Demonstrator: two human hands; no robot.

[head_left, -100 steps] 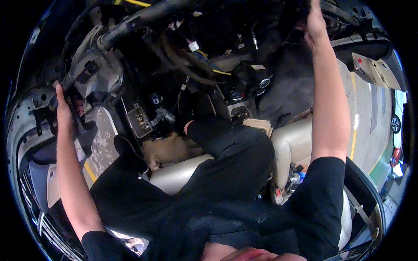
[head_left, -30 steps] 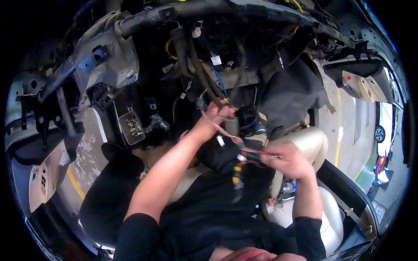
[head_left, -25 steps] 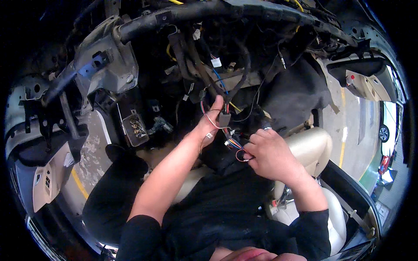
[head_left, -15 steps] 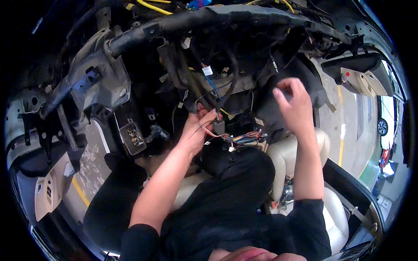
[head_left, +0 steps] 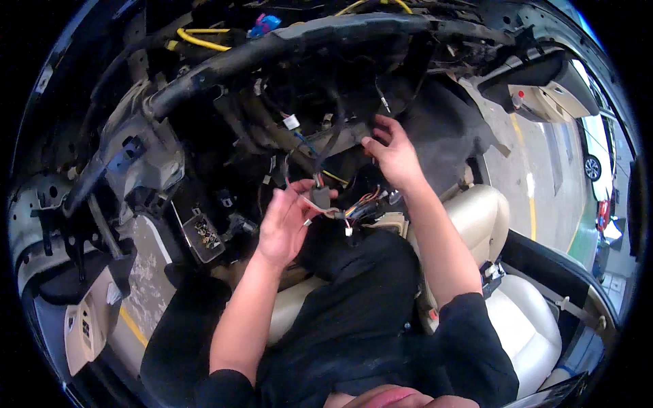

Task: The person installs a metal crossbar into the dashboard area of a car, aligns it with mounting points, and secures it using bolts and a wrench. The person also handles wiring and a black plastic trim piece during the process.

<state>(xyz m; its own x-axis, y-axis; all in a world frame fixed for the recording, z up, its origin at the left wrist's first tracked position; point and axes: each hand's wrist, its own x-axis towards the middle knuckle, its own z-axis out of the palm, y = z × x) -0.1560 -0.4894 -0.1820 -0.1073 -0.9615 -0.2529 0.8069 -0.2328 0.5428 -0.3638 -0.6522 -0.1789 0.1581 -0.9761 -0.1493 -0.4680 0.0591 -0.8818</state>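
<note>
Beside a grey wiring connector (head_left: 320, 198), my left hand (head_left: 280, 231) is open, palm up. Its fingers stretch behind the connector and its thumb stands apart; the connector partly hides the fingertips. Thin coloured wires (head_left: 360, 204) run from there to the right, and a small white plug (head_left: 349, 231) hangs below them. Farther right and higher, my right hand (head_left: 396, 158) has loosely bent fingers, with thumb and forefinger apart and nothing plainly held. A white-tagged cable (head_left: 292, 122) with a blue section hangs above the connector.
A metal crossbeam (head_left: 272, 47) spans the stripped dashboard. A clear tray of small metal parts (head_left: 203, 238) sits at left. Cream seats (head_left: 469, 211) lie at right, with open door panels (head_left: 87, 326) on both sides. A thin cable with a light tip (head_left: 385, 104) hangs beyond my right hand.
My right hand has moved left and inward, toward the wiring. My left hand has opened from its closer grasp by the connector, turning palm up. The whole view has shifted a little.
</note>
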